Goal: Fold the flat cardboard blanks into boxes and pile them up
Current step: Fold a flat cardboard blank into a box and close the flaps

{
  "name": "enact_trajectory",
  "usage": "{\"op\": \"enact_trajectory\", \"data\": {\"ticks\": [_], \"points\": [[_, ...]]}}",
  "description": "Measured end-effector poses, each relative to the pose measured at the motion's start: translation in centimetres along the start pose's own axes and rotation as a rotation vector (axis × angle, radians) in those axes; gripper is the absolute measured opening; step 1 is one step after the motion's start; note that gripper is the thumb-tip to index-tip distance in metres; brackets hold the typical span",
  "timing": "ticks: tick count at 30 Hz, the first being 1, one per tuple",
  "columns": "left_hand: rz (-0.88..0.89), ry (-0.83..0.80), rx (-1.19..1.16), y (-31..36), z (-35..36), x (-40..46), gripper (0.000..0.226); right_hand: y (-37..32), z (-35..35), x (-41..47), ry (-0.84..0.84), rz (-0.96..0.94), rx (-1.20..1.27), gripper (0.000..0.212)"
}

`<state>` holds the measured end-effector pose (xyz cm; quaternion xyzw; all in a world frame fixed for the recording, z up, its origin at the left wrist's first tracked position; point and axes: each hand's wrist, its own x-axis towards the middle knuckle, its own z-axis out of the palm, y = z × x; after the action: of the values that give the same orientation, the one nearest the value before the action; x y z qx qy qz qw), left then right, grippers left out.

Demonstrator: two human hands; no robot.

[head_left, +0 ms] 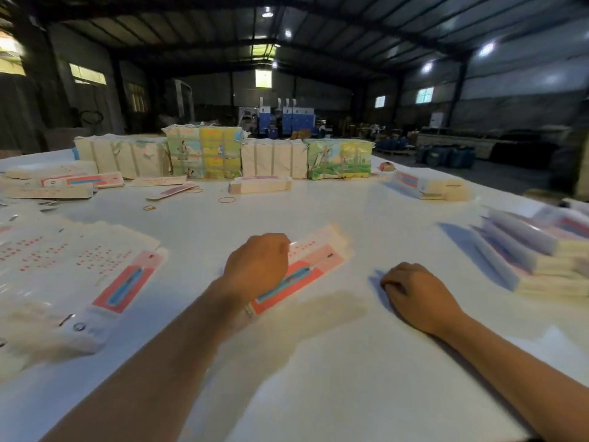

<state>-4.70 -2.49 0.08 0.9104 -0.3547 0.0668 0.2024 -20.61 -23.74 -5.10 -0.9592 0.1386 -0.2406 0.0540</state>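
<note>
The left hand (256,269) grips a blank (306,266) mid-table, apparently pinching its edge. The right hand (417,298) rests curled on the table (318,362), holding nothing. Loose blanks (79,266) lie left, a pile (538,260) right, bundles (223,154) and rubber bands (227,199) beyond.

Both forearms bare to the frame edge, no sleeves; left hand (256,266) and right hand (417,295) ungloved, ringless.

Dim hall, lit by small ceiling lamps (487,49) and pale windows (424,95). The white table (350,378) reflects soft glare. Short bluish shadows lie beside the curled fingers (390,283). Motion blur smears the edges; wide-angle distortion bends the roof.
</note>
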Motion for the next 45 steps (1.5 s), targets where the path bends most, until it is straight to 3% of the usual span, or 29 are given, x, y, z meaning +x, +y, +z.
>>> {"op": "enact_trajectory", "data": {"ticks": [4,8,10,12,14,16,22,26,30,32,35,40,42,45], "points": [[0.133,-0.078,0.019,2.5,3.9,-0.7,0.028,-0.2,0.1,0.2,-0.032,0.077,0.033,0.014],[0.180,-0.069,0.035,2.0,4.7,-1.0,0.025,0.2,0.4,0.4,-0.051,0.109,0.046,0.019],[0.194,-0.048,0.013,1.7,4.7,-1.1,0.025,-0.2,0.2,0.5,0.058,0.173,0.279,0.020],[0.219,-0.030,0.009,1.7,4.6,-1.4,0.023,-0.6,-0.4,0.5,0.084,0.290,0.715,0.026],[0.246,-0.015,-0.007,1.8,4.4,-1.6,0.023,-1.0,-0.9,0.3,-0.058,0.347,1.096,0.028],[0.275,-0.007,-0.023,2.1,4.3,-1.8,0.024,-1.1,-1.1,0.1,-0.196,0.321,1.227,0.025],[0.322,-0.023,0.021,3.1,4.3,-2.2,0.023,-1.0,-1.3,0.3,-0.276,0.348,1.234,0.019],[0.337,-0.036,-0.025,3.3,4.8,-2.4,0.034,-0.8,-1.2,0.4,-0.252,0.370,1.230,0.016],[0.331,-0.101,0.157,3.5,5.7,-2.4,0.102,-0.7,-1.0,0.6,-0.169,0.455,1.212,0.017],[0.343,-0.096,0.224,3.2,5.9,-2.3,0.115,-0.8,-0.9,0.6,-0.146,0.478,1.198,0.020],[0.311,-0.083,0.201,3.2,5.7,-2.3,0.104,-0.7,-0.8,0.6,-0.139,0.489,1.190,0.019],[0.230,-0.067,-0.011,3.5,4.2,-2.1,0.061,-1.0,-0.5,0.5,-0.040,0.497,1.334,0.022],[0.204,-0.071,-0.044,3.3,4.0,-1.9,0.056,-1.0,-0.5,0.4,0.096,0.544,1.270,0.022],[0.182,-0.070,-0.056,3.2,4.1,-1.8,0.052,-0.5,-0.7,0.1,0.415,0.529,0.929,0.019]]}}
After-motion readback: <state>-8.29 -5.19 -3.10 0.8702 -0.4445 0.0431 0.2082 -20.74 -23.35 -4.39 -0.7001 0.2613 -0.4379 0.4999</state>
